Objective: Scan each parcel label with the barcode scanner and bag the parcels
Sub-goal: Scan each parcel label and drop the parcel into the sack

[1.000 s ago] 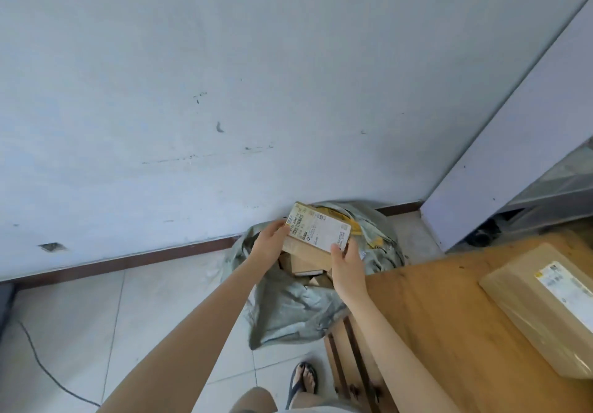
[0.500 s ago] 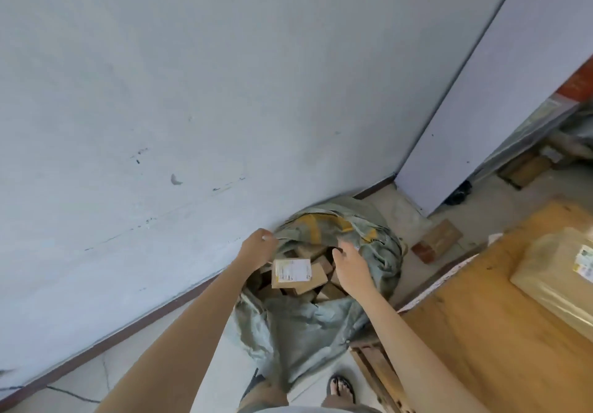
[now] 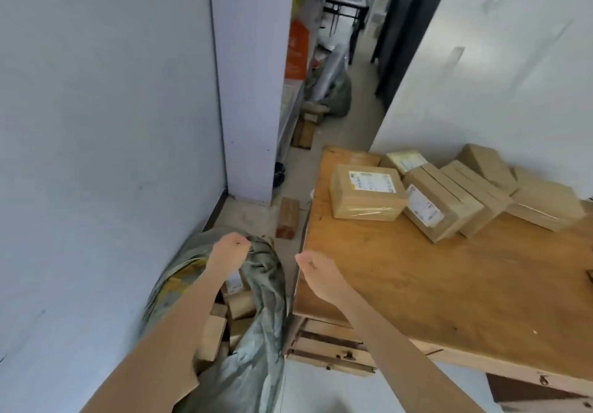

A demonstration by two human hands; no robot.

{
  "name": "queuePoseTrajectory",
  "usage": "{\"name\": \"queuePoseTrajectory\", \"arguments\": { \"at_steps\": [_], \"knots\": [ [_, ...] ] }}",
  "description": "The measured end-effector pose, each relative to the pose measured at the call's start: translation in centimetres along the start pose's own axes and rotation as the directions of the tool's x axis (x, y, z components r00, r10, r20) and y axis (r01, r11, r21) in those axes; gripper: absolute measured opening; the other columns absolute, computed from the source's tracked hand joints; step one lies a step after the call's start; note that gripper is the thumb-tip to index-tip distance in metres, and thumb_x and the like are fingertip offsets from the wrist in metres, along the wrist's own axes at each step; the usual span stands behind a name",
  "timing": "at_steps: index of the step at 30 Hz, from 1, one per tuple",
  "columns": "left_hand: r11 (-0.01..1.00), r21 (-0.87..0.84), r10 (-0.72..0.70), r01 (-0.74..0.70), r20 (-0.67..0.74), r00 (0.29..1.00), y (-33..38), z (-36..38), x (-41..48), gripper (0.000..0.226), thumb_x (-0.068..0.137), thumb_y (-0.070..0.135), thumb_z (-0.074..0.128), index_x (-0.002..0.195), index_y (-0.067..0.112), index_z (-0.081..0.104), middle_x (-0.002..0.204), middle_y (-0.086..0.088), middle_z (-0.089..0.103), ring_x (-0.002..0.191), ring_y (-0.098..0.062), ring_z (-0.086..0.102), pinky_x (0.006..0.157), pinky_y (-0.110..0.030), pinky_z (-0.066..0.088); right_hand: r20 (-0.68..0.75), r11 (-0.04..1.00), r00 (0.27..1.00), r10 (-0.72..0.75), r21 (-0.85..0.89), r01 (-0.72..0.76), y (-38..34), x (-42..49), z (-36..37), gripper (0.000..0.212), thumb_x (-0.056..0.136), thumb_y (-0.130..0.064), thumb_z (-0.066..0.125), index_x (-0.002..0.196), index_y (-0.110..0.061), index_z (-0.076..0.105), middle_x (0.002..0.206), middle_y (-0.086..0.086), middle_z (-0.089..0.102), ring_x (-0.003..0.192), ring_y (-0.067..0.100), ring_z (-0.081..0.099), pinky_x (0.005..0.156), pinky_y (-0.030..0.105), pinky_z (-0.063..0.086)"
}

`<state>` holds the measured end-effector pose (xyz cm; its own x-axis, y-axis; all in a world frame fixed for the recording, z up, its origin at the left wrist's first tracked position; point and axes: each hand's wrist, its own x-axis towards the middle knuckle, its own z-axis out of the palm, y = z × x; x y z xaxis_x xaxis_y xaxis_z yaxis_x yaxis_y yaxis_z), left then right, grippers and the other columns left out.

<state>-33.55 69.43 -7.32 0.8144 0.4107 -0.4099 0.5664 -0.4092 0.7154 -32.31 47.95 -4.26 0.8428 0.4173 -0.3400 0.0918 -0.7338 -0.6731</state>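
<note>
A grey-green bag (image 3: pixel 261 322) stands open on the floor between the wall and the wooden table (image 3: pixel 433 290). Several brown parcels (image 3: pixel 239 305) lie inside it. My left hand (image 3: pixel 229 250) is curled at the bag's upper rim and seems to grip the bunched fabric there. My right hand (image 3: pixel 316 272) hovers over the table's left edge, fingers loosely curled and holding nothing. On the table's far side lies a labelled parcel (image 3: pixel 365 195), with several more parcels (image 3: pixel 449 207) packed beside it against the wall. No scanner is visible.
A wooden block (image 3: pixel 288 218) lies on the floor past the bag. The grey wall (image 3: pixel 106 156) stands close on the left. Table drawers (image 3: pixel 327 348) face the bag. A cluttered corridor (image 3: pixel 333 98) runs ahead.
The labelled parcel I held with both hands went into the bag. My right hand left the bag and rose over the table edge. My view swung right to the table.
</note>
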Motion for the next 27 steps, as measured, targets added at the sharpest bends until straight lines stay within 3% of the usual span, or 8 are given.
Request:
{"name": "queuePoseTrajectory", "arguments": {
  "at_steps": [2, 4, 6, 8, 12, 15, 20, 27],
  "knots": [
    [0.992, 0.037, 0.121, -0.124, 0.072, 0.99, 4.2, 3.1, 0.3, 0.015, 0.096, 0.023, 0.045, 0.09, 0.016, 0.056, 0.089, -0.005, 0.059, 0.085, -0.023, 0.052, 0.082, -0.038, 0.045, -0.083, 0.998, 0.994, 0.065, -0.014, -0.066, 2.6, -0.7, -3.7, 0.057, 0.103, -0.042, 0.029, 0.125, 0.004, 0.055, 0.127, 0.02, 0.059, 0.117, 0.031, 0.055, 0.098, 0.038, 0.042],
    [0.972, 0.073, 0.212, -0.224, 0.136, 0.968, 8.3, 6.4, 0.2, 0.013, 0.097, 0.026, 0.045, 0.099, 0.021, 0.056, 0.092, 0.001, 0.056, 0.091, -0.021, 0.054, 0.081, -0.034, 0.044, -0.151, 0.99, 0.979, 0.136, -0.02, -0.14, 5.5, -1.6, -7.2, 0.055, 0.102, -0.046, 0.03, 0.134, -0.006, 0.051, 0.133, 0.012, 0.058, 0.123, 0.027, 0.053, 0.098, 0.034, 0.04],
    [0.951, 0.089, 0.277, -0.296, 0.176, 0.945, 12.2, 10.0, -0.2, 0.02, 0.097, 0.029, 0.045, 0.11, 0.022, 0.058, 0.1, 0.001, 0.056, 0.096, -0.021, 0.057, 0.079, -0.032, 0.044, -0.222, 0.984, 0.96, 0.174, 0.003, -0.177, 8.8, -2.4, -10.8, 0.049, 0.101, -0.046, 0.031, 0.129, -0.012, 0.054, 0.124, 0.008, 0.061, 0.111, 0.024, 0.058, 0.09, 0.033, 0.044],
    [0.92, 0.136, 0.331, -0.367, 0.229, 0.915, 15.9, 13.7, -1.0, 0.015, 0.098, 0.03, 0.044, 0.105, 0.024, 0.054, 0.099, 0.0, 0.054, 0.084, -0.017, 0.055, 0.074, -0.03, 0.043, -0.273, 0.98, 0.941, 0.198, 0.027, -0.198, 12.2, -3.2, -14.3, 0.046, 0.101, -0.043, 0.033, 0.128, -0.013, 0.054, 0.124, 0.007, 0.061, 0.1, 0.02, 0.058, 0.083, 0.031, 0.044],
    [0.886, 0.178, 0.371, -0.427, 0.28, 0.886, 22.0, 20.9, -3.2, 0.016, 0.096, 0.027, 0.041, 0.089, 0.018, 0.052, 0.086, -0.002, 0.055, 0.075, -0.018, 0.052, 0.068, -0.032, 0.04, -0.338, 0.972, 0.915, 0.22, 0.0, -0.233, 18.4, -5.1, -20.8, 0.044, 0.101, -0.043, 0.035, 0.127, -0.014, 0.053, 0.123, 0.004, 0.059, 0.107, 0.021, 0.057, 0.085, 0.031, 0.045],
    [0.839, 0.251, 0.405, -0.482, 0.303, 0.863, 26.4, 26.8, -5.2, 0.018, 0.094, 0.027, 0.045, 0.097, 0.017, 0.059, 0.099, -0.003, 0.06, 0.095, -0.023, 0.058, 0.078, -0.033, 0.044, -0.378, 0.974, 0.903, 0.202, -0.022, -0.227, 23.1, -7.0, -25.6, 0.04, 0.101, -0.044, 0.035, 0.119, -0.014, 0.055, 0.117, 0.004, 0.059, 0.1, 0.019, 0.055, 0.083, 0.033, 0.046],
    [0.757, 0.33, 0.442, -0.563, 0.376, 0.814, 33.3, 35.7, -8.2, 0.035, 0.096, 0.039, 0.035, 0.107, 0.015, 0.058, 0.106, -0.007, 0.062, 0.098, -0.028, 0.059, 0.078, -0.037, 0.045, -0.422, 0.964, 0.886, 0.193, -0.087, -0.252, 29.9, -9.2, -32.5, 0.035, 0.1, -0.04, 0.04, 0.12, -0.016, 0.054, 0.117, 0.004, 0.057, 0.101, 0.021, 0.055, 0.084, 0.034, 0.047],
    [0.58, 0.425, 0.566, -0.695, 0.403, 0.719, 41.0, 45.2, -9.0, 0.013, 0.092, 0.03, 0.044, 0.097, 0.027, 0.056, 0.103, 0.001, 0.062, 0.087, -0.02, 0.054, 0.06, -0.03, 0.038, -0.452, 0.932, 0.86, 0.238, -0.143, -0.333, 37.6, -9.6, -40.0, 0.033, 0.097, -0.038, 0.044, 0.125, -0.023, 0.053, 0.124, 0.006, 0.055, 0.107, 0.026, 0.056, 0.083, 0.037, 0.049]
  ]
}}
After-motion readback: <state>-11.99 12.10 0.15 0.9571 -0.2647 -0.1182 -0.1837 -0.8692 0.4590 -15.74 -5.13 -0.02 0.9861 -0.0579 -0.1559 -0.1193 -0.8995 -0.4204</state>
